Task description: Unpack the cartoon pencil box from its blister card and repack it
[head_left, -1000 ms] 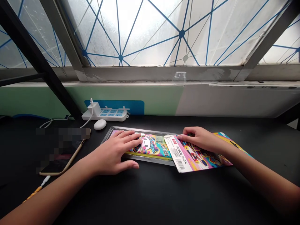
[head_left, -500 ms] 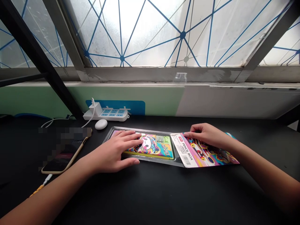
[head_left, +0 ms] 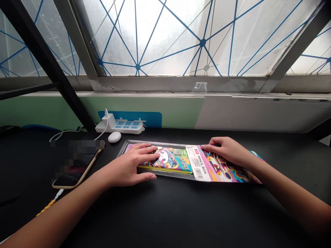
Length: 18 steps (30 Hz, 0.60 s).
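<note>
A colourful pencil box (head_left: 172, 160) with a cartoon face and the word "SPORT" lies in a clear plastic tray (head_left: 178, 175) on the black desk. My left hand (head_left: 133, 164) rests on the left part of the box, palm down, fingers stretched and thumb apart. At the right, a printed cardboard card (head_left: 216, 172) marked "PENCIL BOX" overlaps the tray's right part. My right hand (head_left: 229, 150) pinches the card's far edge, thumb on top. The tray's right end is hidden under the card.
Left of the tray are a phone (head_left: 69, 179) with a cable plugged in and a white rounded object (head_left: 114, 137). A white power strip (head_left: 129, 128) stands by the wall. A small clear cup (head_left: 200, 89) sits on the window ledge.
The card has slid a little left with my right hand and lies straighter over the tray. My left hand keeps its place on the box. The whole view has shifted slightly.
</note>
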Tool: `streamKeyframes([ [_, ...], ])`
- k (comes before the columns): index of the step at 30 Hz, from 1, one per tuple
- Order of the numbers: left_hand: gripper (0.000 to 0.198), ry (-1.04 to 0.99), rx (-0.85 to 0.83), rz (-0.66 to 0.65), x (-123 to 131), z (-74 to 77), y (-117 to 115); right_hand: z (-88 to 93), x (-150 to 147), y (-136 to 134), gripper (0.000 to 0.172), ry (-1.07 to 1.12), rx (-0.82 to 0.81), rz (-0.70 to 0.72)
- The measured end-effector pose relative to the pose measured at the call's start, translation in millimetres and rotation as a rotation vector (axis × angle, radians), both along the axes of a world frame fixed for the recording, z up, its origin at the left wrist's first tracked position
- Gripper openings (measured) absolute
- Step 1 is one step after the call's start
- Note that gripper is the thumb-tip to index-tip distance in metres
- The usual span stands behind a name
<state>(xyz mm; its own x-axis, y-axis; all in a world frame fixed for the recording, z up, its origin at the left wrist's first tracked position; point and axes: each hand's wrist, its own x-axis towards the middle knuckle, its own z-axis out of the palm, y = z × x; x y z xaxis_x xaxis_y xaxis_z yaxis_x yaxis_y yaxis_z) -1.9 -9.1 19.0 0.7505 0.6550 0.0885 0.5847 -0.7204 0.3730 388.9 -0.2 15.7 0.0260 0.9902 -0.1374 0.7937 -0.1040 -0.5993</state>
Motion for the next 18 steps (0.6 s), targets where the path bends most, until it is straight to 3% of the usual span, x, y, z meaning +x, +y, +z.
streamKeyframes([
  [5, 0.066, -0.056, -0.021, -0.022, 10, -0.2, -8, -10.1, -33, -8, 0.055, 0.037, 0.036, 0.010],
  [9, 0.056, -0.154, -0.062, -0.059, 22, 1.2, -24, -14.2, -45, -9, 0.054, 0.103, -0.006, 0.044],
  [14, 0.033, -0.508, -0.147, 0.015, 24, 4.7, -31, -11.2, -28, -5, 0.054, 0.104, -0.057, 0.066],
  [18, 0.030, -0.764, -0.166, 0.226, 16, 0.0, -17, -6.2, -3, -1, 0.051, 0.110, -0.118, 0.105],
])
